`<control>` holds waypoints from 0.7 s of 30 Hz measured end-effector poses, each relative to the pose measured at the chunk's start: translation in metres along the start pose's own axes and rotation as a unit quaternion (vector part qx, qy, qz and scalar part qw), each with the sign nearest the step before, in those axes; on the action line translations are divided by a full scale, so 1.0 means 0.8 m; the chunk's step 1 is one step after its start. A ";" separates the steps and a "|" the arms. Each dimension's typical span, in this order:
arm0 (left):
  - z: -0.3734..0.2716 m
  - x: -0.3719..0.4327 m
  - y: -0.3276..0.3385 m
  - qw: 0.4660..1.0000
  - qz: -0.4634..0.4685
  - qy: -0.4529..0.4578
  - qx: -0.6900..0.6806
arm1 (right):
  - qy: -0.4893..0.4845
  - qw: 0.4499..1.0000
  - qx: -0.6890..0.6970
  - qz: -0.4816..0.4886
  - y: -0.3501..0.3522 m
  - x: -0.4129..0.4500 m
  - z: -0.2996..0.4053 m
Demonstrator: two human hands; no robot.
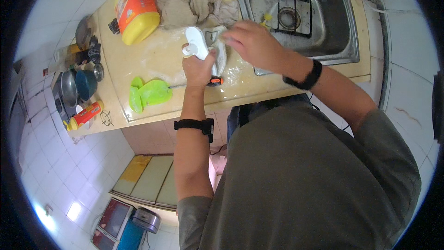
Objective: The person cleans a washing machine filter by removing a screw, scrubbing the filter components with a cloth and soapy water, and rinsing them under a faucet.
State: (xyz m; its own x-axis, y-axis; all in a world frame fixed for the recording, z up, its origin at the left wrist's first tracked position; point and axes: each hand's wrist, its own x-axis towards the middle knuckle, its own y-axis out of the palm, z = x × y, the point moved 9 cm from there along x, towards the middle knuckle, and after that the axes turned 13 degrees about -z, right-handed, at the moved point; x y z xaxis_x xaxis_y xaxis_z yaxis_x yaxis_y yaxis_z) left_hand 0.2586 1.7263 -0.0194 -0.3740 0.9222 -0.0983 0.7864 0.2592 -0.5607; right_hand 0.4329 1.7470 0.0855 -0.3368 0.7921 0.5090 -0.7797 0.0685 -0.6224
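Observation:
My left hand (198,68) grips a white plastic housing (197,41) with a round loop on its side, above the countertop. Against it, on the right, is a second white plastic shell (219,50) with a greyish hollow inside. The fingertips of my right hand (255,43) are drawn together at that shell's edge. They are blurred, so whether they pinch something small is unclear. Under my left wrist lies a screwdriver (215,81) with an orange and black handle. Left of it rests a lime-green plastic piece (154,92).
A yellow jug (140,27) and a crumpled beige cloth (187,1) stand behind my hands. To the right is a steel sink (326,41) with a black rack (295,14). Bowls (86,85) and a red squeeze bottle (86,114) are at the left. The countertop (114,59) looks wet.

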 end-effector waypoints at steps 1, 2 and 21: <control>0.000 0.002 0.000 1.000 0.005 -0.004 -0.022 | 0.001 1.000 -0.001 -0.001 0.006 0.012 -0.009; 0.000 0.004 0.000 0.999 0.010 -0.008 -0.044 | -0.043 0.998 0.020 0.052 0.023 0.019 -0.005; -0.002 0.006 0.000 0.997 0.064 0.026 -0.039 | -0.123 0.947 -0.127 0.270 0.099 0.041 -0.060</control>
State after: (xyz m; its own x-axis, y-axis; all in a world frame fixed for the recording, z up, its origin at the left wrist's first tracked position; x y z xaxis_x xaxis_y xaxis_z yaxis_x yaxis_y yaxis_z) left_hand 0.2575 1.7308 -0.0185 -0.2434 0.9625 -0.1202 0.8628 0.1582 -0.4801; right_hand 0.3853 1.8070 0.0243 -0.7871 0.5901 0.1793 -0.3175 -0.1384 -0.9381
